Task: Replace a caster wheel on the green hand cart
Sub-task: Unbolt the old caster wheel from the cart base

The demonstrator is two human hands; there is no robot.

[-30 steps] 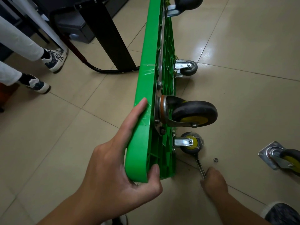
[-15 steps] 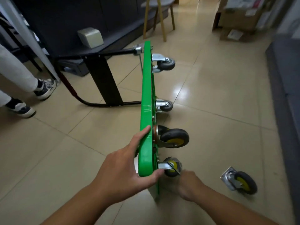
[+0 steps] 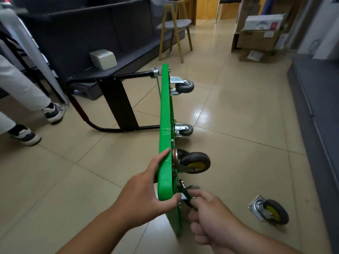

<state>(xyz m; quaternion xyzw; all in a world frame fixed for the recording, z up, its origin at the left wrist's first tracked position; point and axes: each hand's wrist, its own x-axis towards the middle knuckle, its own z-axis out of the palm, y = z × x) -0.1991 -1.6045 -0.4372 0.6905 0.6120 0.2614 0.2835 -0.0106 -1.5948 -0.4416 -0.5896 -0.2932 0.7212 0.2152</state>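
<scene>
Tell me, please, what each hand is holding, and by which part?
The left hand grips the green cart by the near rounded end of its deck. The right hand holds a wrench by its handle.

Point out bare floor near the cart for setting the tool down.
Bare tiles lie right of the green cart, between its mounted wheels and the grey platform, beyond the loose caster. More lie left, between the left hand, black handle and shoes. Crowded: the near corner, where the right hand holds the tool.
</scene>
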